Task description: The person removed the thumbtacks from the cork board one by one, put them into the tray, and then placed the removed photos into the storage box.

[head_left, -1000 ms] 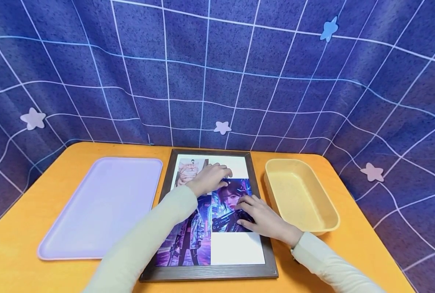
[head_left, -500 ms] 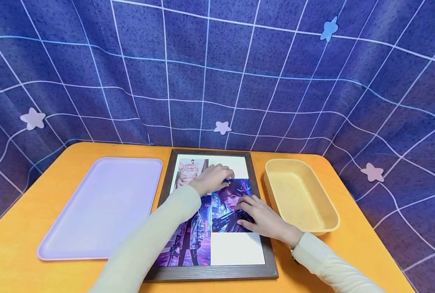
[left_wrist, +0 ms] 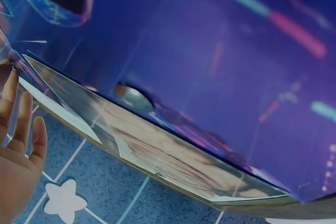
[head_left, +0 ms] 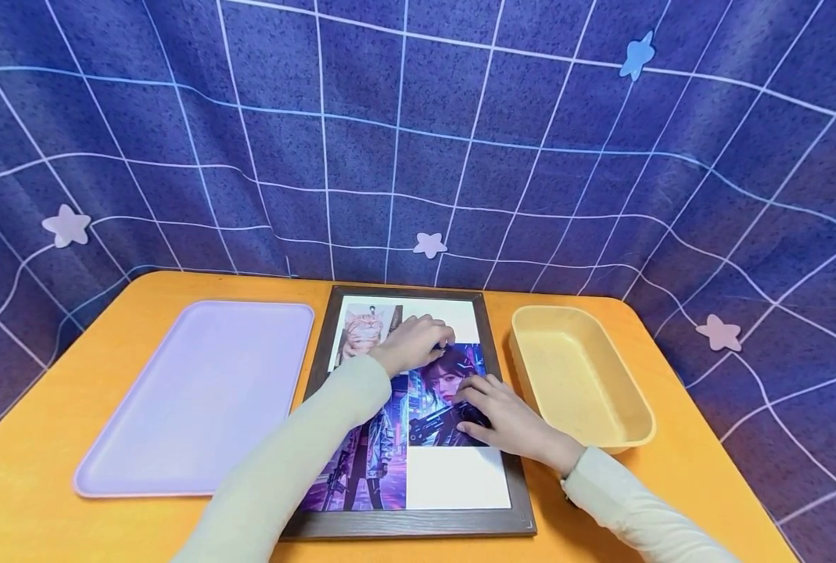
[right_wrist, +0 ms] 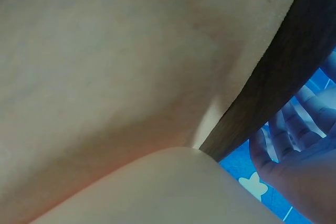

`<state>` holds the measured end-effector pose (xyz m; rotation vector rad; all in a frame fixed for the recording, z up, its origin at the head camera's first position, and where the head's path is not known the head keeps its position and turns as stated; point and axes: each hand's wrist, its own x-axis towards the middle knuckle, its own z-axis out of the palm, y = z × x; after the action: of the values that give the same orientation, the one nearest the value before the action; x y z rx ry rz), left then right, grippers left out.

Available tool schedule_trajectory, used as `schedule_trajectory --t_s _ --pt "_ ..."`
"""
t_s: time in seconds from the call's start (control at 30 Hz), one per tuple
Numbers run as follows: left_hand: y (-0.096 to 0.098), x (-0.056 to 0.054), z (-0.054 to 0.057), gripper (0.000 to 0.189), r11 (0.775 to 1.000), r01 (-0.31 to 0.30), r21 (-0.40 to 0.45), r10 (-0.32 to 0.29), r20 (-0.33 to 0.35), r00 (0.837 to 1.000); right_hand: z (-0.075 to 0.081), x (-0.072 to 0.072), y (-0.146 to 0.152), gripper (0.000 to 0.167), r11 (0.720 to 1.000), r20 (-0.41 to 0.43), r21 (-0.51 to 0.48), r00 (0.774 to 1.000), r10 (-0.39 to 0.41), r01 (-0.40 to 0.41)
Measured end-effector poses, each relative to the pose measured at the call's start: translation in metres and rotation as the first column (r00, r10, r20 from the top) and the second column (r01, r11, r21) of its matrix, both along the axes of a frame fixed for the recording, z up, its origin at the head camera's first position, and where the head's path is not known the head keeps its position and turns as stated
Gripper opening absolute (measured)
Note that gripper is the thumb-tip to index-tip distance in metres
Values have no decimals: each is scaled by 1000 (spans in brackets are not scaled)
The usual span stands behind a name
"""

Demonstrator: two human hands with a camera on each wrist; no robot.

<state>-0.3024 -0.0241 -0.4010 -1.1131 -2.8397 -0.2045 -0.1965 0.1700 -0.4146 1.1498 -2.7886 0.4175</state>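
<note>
Head view: bin and tray flank the frame, right fingers spread on the print, left fingers bent, hold unclear.

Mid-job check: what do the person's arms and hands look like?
The left sleeve and right sleeve are long, plain and pale off-white, ending near the wrists. The left hand and right hand wear no gloves.

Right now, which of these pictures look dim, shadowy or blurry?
Head view: bright and mostly crisp, with a shadow on the orange tabletop below the right sleeve; left wrist view: duller, the purple neon print looking soft; right wrist view: dim, with a blurry shadow across the pale surface, while the dark wood-grain picture frame appears slightly bowed.
</note>
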Motion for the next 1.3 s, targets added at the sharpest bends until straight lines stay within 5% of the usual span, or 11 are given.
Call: schedule_trajectory --t_s 1.3 --pt "8 -6 -8 19 999 -27 -34 24 -96 995 -2 0 0 33 1000 -2 -13 1000 5 -5"
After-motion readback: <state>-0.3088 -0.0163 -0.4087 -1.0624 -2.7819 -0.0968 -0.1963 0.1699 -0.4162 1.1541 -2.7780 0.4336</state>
